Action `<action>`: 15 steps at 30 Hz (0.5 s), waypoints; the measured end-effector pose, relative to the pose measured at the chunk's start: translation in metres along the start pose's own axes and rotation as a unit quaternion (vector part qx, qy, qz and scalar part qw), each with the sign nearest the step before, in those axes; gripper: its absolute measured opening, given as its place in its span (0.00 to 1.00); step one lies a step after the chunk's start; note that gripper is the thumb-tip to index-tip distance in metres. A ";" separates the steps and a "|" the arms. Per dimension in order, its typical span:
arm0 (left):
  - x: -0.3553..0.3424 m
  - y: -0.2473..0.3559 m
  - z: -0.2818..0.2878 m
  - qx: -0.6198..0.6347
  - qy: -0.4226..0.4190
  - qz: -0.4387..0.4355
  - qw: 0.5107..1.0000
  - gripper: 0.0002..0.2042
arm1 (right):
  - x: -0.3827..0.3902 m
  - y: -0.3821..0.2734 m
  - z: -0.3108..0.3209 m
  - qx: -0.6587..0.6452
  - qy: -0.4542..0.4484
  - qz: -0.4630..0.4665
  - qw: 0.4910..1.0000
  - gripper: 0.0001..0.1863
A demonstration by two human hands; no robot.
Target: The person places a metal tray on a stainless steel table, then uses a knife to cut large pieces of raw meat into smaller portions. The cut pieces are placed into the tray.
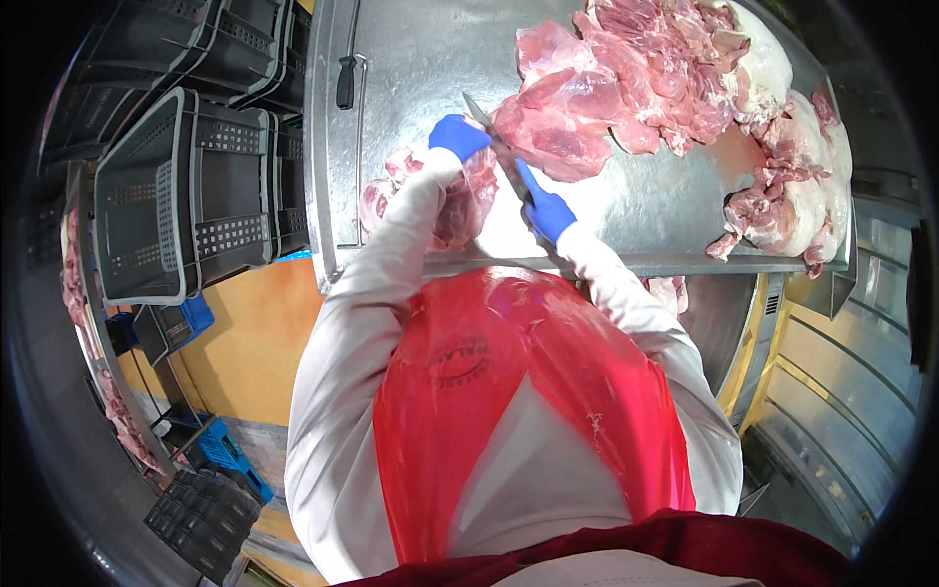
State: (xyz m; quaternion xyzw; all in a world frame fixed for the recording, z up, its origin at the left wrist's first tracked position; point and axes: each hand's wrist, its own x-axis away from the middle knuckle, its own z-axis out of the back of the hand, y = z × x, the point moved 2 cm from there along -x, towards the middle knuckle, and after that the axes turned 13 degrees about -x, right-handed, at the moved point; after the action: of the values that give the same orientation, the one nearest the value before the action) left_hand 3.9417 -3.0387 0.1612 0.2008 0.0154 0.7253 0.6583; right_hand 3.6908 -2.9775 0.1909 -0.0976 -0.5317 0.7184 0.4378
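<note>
In my right hand (550, 212), gloved in blue, is a long knife (505, 157), its blade slanting up and left across the steel table (430, 64). My left hand (458, 138), also in a blue glove, is closed at the upper edge of a piece of raw meat (465, 205) near the table's front edge. The fingers seem to grip the meat, though their tips are partly hidden. The knife blade passes just right of this hand. Beyond the knife lies a large heap of pink cuts (562, 108).
Pale, skin-covered meat pieces (797, 215) lie at the table's right end. A black-handled tool (345, 83) rests by the left rim. Grey crates (186, 201) stand left of the table. Blue crates (230, 455) sit lower left, near a rail with meat (117, 411).
</note>
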 end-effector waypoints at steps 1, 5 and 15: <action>0.026 0.048 0.039 0.132 0.003 0.079 0.988 0.15 | -0.019 0.021 -0.003 -0.002 0.044 0.023 0.999 0.44; 0.074 0.061 0.067 0.369 0.091 -0.012 0.925 0.09 | -0.040 0.011 -0.004 -0.028 0.012 0.031 0.999 0.45; 0.115 0.083 0.128 0.800 -0.028 0.135 0.584 0.02 | 0.145 0.031 0.050 -0.001 0.034 -0.072 0.997 0.38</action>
State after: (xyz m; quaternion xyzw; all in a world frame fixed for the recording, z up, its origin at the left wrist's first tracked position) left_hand 3.8970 -2.9702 0.3335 0.6662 0.5433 0.4950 0.1266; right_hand 3.5579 -2.9067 0.2324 -0.0839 -0.5229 0.6810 0.5058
